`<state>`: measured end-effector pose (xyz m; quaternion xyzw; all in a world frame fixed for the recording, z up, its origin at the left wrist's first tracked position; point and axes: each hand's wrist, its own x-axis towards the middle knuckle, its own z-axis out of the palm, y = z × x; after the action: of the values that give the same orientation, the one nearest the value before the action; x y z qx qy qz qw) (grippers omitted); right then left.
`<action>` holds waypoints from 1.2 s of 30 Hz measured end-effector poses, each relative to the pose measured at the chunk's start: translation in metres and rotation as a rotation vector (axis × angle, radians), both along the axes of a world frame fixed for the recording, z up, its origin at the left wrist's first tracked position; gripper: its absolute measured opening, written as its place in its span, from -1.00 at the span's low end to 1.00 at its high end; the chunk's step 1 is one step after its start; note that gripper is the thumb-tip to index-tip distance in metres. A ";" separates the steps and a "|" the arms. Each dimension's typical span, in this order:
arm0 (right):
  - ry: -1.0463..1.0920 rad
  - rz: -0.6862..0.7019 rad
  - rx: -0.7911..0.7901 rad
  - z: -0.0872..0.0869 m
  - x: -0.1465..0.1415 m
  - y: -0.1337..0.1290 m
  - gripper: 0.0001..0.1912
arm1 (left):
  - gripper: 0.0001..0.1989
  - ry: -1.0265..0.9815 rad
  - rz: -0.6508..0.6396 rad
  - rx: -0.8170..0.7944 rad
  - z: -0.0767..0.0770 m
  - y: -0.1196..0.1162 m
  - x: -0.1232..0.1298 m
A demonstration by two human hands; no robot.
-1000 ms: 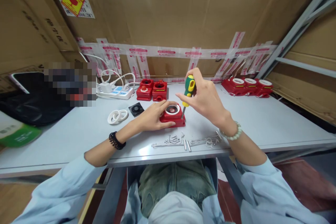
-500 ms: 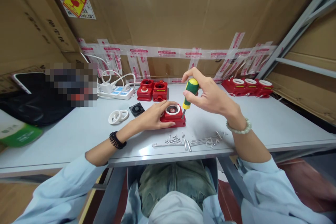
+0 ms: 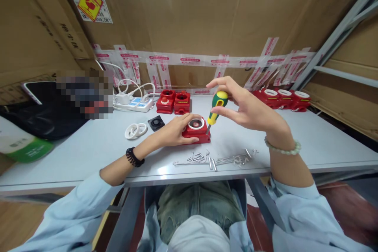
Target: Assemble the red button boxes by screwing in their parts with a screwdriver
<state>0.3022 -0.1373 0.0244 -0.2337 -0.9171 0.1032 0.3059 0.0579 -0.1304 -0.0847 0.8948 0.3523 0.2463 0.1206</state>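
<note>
Screwdriving now, by the look of it: my left hand [image 3: 177, 131] clasps the red housing [image 3: 202, 138] on the tabletop [image 3: 242, 139], thumb along its front, while my right hand [image 3: 252, 108] loosely grips the green-and-yellow screwdriver [image 3: 219, 102], tip down at the housing's right edge. Tightening or loosening? Can't tell. The next turn calls for a straighter shaft, downward pressure and firm bracing. Loose screws [image 3: 197, 158] lie nearby.

Left fingers [image 3: 189, 117] spread, low | right fingers [image 3: 225, 81] curved, higher
</note>
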 end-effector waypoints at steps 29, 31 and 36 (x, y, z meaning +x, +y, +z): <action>0.237 -0.094 -0.143 -0.020 -0.016 0.009 -0.41 | -0.35 0.000 0.020 -0.008 0.000 0.000 0.001; 0.242 -0.017 -0.244 -0.017 -0.014 0.006 -0.39 | -0.35 0.003 0.020 -0.014 0.000 0.000 0.001; 0.258 -0.213 -0.083 -0.021 -0.024 0.003 -0.63 | -0.36 0.003 0.021 -0.014 0.001 -0.001 0.002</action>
<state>0.2783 -0.1344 0.0031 -0.3270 -0.8351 0.1372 0.4206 0.0597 -0.1315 -0.0833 0.8905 0.3638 0.2438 0.1238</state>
